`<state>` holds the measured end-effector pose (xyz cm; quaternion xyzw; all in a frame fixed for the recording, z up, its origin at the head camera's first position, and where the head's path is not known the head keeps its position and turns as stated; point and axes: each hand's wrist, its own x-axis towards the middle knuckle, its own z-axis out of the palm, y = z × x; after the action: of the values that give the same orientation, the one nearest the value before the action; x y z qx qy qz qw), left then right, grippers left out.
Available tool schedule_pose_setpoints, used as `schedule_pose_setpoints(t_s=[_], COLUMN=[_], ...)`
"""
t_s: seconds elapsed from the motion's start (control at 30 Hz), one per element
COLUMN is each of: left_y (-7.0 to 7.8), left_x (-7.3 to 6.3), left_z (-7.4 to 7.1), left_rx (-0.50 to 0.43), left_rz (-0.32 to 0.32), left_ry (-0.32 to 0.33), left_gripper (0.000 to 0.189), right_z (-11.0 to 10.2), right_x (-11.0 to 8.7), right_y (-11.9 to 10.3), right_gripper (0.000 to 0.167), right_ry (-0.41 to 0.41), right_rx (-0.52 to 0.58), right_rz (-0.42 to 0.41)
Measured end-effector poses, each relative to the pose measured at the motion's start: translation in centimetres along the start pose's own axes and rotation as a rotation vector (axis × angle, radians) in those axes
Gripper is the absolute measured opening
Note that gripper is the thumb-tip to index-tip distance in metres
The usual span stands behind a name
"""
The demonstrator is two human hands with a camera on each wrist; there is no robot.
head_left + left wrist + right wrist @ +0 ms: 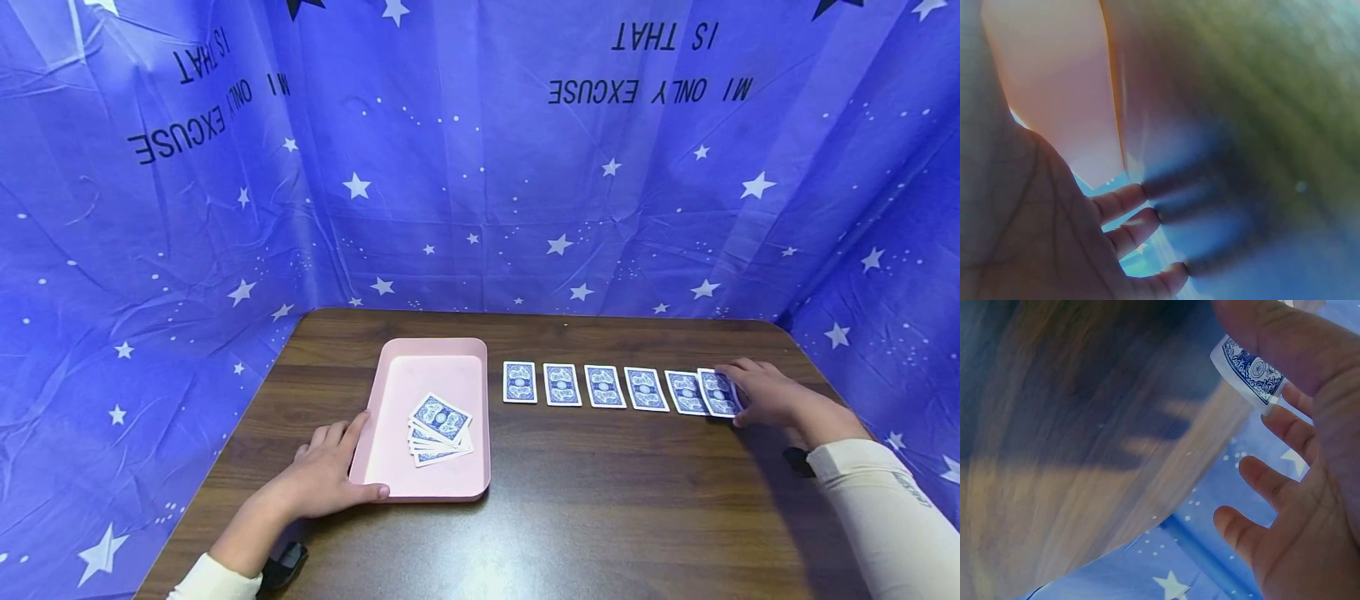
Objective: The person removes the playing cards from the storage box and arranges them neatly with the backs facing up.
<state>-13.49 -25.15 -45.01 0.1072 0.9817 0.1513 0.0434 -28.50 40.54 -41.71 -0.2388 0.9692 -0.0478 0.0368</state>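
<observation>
My left hand [322, 467] rests against the near left corner of a pink tray [482, 433], its thumb on the near rim and its fingers along the left side. In the left wrist view, three fingertips [1132, 240] are spread beside the tray's wall [1054, 81]. Inside the tray lies a loose fan of playing cards [441, 421], blue backs up. At the right end of a row, my right hand [768, 393] pinches a playing card [717, 393] between thumb and fingers. That card overlaps the edge of its neighbouring card [684, 392]; other right-hand fingers are spread apart.
Several more face-down cards [604, 387] run in a spaced row from the tray to the right hand. They lie on a brown wooden table [600, 492]. Blue star-patterned cloth [480, 183] hangs behind and at both sides.
</observation>
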Motion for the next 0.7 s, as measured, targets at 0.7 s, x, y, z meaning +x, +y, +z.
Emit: schedule_pose_setpoints(t_s=[0.7], left_y=[0.0], left_x=[0.0], left_z=[0.1], left_rx=[0.003], left_rz=[0.018], left_ry=[0.026], left_gripper=[0.122], right_z=[-0.1], right_x=[-0.4], right_y=[1.5], right_gripper=[0.082], right_ry=[-0.079], right_rx=[-0.017], right_rz=[0.104])
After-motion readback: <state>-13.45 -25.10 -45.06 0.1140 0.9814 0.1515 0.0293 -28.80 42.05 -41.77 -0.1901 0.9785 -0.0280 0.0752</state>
